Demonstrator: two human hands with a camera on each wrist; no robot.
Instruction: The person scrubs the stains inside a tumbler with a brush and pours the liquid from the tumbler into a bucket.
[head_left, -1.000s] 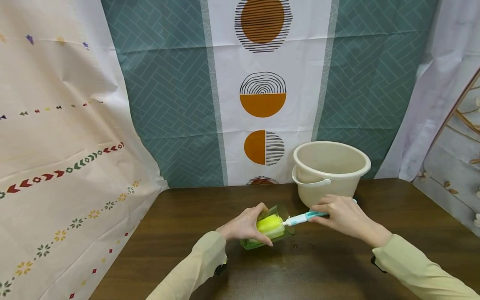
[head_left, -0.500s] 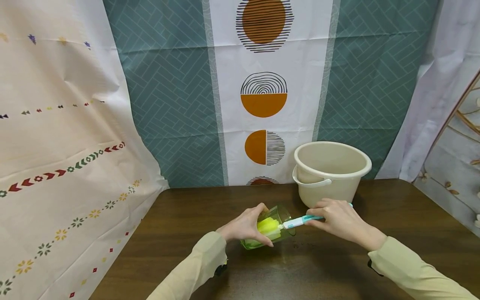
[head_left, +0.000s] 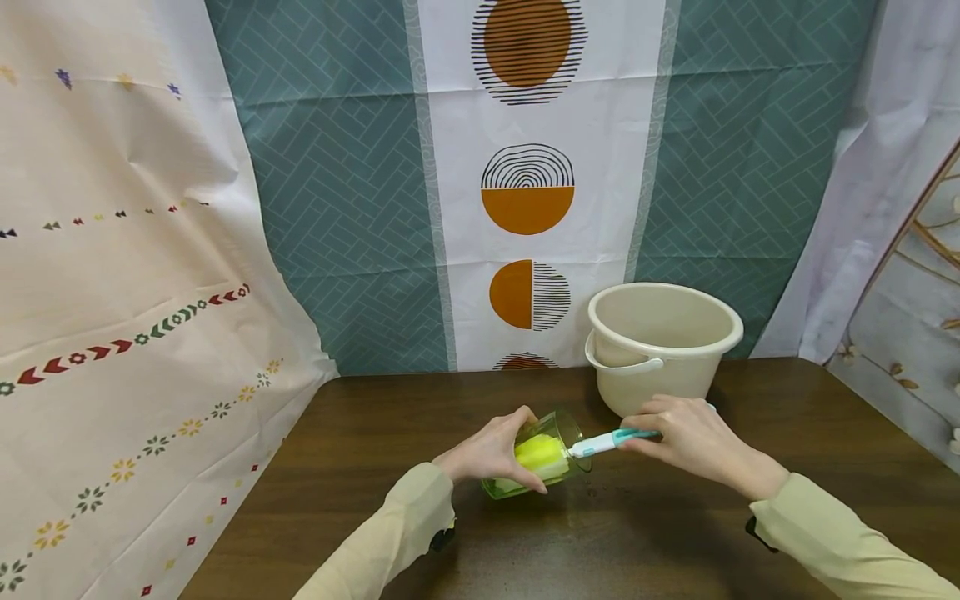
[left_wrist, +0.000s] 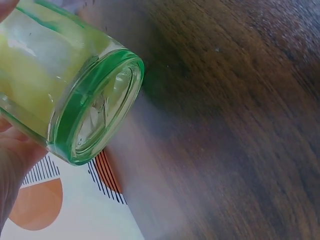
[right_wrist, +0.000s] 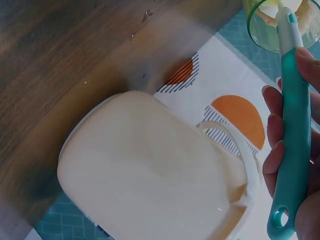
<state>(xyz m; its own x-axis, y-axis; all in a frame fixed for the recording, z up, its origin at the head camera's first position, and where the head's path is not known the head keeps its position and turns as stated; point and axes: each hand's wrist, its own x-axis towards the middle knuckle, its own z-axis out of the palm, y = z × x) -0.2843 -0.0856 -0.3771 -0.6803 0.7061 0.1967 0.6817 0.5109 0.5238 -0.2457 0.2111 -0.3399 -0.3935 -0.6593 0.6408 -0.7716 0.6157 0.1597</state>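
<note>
My left hand (head_left: pixel 492 452) grips a green-tinted clear glass (head_left: pixel 561 477), which lies tilted with its mouth toward the right. In the left wrist view the thick base of the glass (left_wrist: pixel 100 107) faces the camera, above the table. My right hand (head_left: pixel 686 435) holds the teal and white handle of a bottle brush (head_left: pixel 596 444), fingers curled round it. The brush's yellow sponge head (head_left: pixel 542 454) is inside the glass. In the right wrist view, the teal handle (right_wrist: pixel 295 130) ends in a hanging hole, and its white neck enters the glass mouth.
A cream bucket (head_left: pixel 660 379) with a white handle stands at the back right of the dark wooden table (head_left: pixel 420 400), just behind my right hand. Small water drops (right_wrist: pixel 146 16) dot the tabletop. Patterned curtains (head_left: pixel 345 208) hang behind the table and along both sides.
The brush slides in and out of the glass: my right hand moved left half a second ago and is now back to the right. The left hand and the glass stay nearly still.
</note>
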